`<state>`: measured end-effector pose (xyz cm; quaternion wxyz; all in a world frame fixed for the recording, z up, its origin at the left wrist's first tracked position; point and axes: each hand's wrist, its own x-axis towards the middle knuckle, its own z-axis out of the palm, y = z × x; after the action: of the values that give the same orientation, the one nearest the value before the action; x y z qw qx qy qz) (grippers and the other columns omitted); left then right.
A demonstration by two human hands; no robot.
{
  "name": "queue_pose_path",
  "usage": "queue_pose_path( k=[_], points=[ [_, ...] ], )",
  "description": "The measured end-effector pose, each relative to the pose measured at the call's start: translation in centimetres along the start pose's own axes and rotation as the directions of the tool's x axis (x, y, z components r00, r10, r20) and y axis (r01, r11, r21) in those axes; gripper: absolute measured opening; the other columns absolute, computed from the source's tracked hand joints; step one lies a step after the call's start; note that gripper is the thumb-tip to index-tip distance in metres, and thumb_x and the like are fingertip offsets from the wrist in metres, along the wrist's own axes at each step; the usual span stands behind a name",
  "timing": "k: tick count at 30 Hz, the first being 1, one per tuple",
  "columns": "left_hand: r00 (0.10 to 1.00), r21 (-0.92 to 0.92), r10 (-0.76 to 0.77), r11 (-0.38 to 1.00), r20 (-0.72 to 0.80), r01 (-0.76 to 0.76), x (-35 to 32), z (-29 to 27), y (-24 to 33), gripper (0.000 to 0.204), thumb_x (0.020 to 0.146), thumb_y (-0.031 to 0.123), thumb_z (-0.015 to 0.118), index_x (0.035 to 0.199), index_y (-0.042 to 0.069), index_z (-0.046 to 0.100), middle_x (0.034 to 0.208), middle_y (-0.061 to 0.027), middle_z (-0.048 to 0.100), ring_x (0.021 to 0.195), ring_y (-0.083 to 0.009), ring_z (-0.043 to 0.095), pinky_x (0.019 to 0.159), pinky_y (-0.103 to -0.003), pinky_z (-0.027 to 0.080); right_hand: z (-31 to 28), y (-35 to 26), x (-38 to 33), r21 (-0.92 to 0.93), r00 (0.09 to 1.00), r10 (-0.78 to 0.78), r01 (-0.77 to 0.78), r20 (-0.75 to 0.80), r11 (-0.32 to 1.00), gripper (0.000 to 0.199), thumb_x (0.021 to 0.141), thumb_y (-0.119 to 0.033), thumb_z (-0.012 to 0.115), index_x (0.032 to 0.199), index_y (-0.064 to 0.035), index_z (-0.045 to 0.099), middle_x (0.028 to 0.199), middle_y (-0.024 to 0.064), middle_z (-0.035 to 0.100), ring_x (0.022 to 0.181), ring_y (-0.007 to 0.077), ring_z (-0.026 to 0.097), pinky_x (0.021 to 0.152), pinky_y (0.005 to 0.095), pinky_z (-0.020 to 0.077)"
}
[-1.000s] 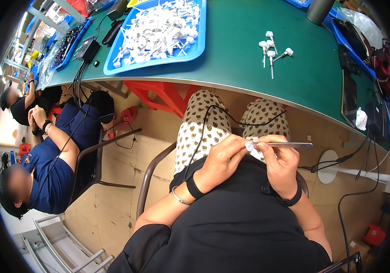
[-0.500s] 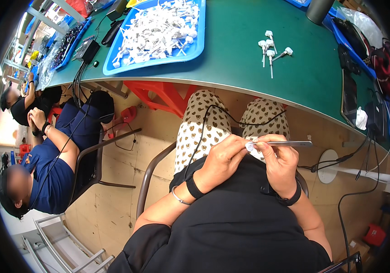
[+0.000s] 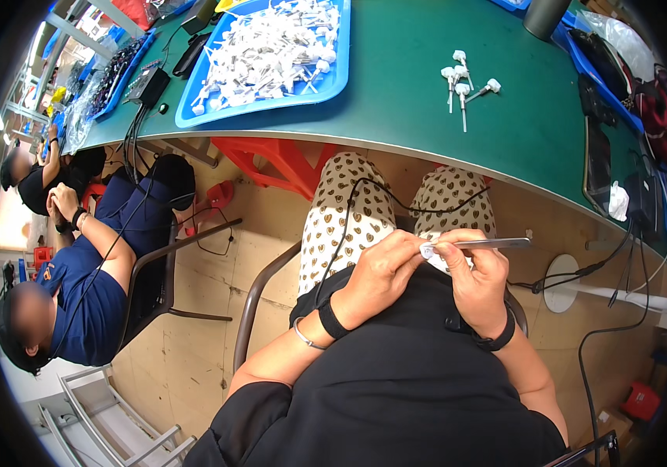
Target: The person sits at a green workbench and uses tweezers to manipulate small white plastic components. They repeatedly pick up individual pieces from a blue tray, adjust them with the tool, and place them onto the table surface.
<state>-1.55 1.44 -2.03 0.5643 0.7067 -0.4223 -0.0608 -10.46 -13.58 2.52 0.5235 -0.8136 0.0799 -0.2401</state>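
Over my lap, my left hand (image 3: 380, 276) pinches a small white plastic part (image 3: 428, 251) between thumb and fingers. Close against it, my right hand (image 3: 478, 282) is closed round metal tweezers (image 3: 501, 244), whose flat end sticks out to the right. The tweezers' tips are hidden by my fingers and the white part. On the green table beyond, several similar white plastic parts with thin stems (image 3: 463, 92) lie in a loose group. To their left, a blue tray (image 3: 271, 110) holds a heap of them.
The green table (image 3: 403, 70) has its edge just past my knees. A phone (image 3: 596, 167) and a crumpled white tissue (image 3: 617, 202) lie at the right. Black cables (image 3: 135, 128) hang over the edge at left. A seated co-worker (image 3: 92, 288) is to my left.
The far end of the tweezers has tipped up slightly and shifted a little left. Both hands stay in nearly the same place, keeping their grip.
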Motion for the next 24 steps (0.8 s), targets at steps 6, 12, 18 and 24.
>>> queue_pose_path(
  k=[6, 12, 18, 24],
  points=[
    [1.000, -0.002, 0.003, 1.000, -0.005, -0.003, -0.11, 0.14, -0.30, 0.023, 0.088, -0.006, 0.073, 0.110, 0.000, 0.071, 0.099, -0.0130, 0.070, 0.087, -0.0283, 0.070, 0.074, -0.035, 0.057, 0.11, 0.09, -0.02, 0.000, 1.000, -0.008, 0.008, -0.027, 1.000, 0.008, 0.097, -0.007, 0.071, 0.099, 0.0005, 0.070, 0.085, 0.0084, 0.071, 0.070, 0.0170, 0.066, 0.063, 0.0293, 0.0508],
    [1.000, 0.020, -0.001, 1.000, -0.003, 0.001, -0.06, 0.00, -0.17, 0.023, 0.088, -0.006, 0.072, 0.111, 0.000, 0.070, 0.099, -0.0131, 0.070, 0.086, -0.0281, 0.070, 0.074, -0.035, 0.057, 0.11, 0.12, -0.02, 0.019, 1.000, -0.002, 0.002, -0.028, 1.000, 0.008, 0.097, -0.007, 0.071, 0.100, 0.0004, 0.070, 0.087, 0.0083, 0.071, 0.072, 0.0170, 0.067, 0.065, 0.0291, 0.0516],
    [1.000, 0.022, -0.003, 1.000, 0.006, 0.003, -0.03, -0.09, -0.18, 0.024, 0.088, -0.005, 0.072, 0.111, 0.001, 0.070, 0.099, -0.0129, 0.070, 0.086, -0.0282, 0.070, 0.074, -0.035, 0.057, 0.10, -0.04, 0.01, 0.022, 1.000, 0.010, -0.010, -0.025, 1.000, 0.009, 0.097, -0.007, 0.070, 0.101, 0.0005, 0.070, 0.088, 0.0087, 0.071, 0.073, 0.0171, 0.068, 0.066, 0.0291, 0.0520],
    [1.000, 0.013, 0.000, 1.000, 0.010, 0.000, 0.04, -0.05, -0.09, 0.021, 0.089, -0.005, 0.072, 0.109, 0.001, 0.071, 0.099, -0.0129, 0.070, 0.087, -0.0284, 0.070, 0.074, -0.035, 0.057, 0.07, 0.05, 0.19, -0.042, 0.999, -0.046, 0.045, -0.012, 0.998, 0.007, 0.096, -0.006, 0.071, 0.096, 0.0008, 0.069, 0.087, 0.0095, 0.071, 0.070, 0.0202, 0.067, 0.063, 0.0315, 0.0512]
  ],
)
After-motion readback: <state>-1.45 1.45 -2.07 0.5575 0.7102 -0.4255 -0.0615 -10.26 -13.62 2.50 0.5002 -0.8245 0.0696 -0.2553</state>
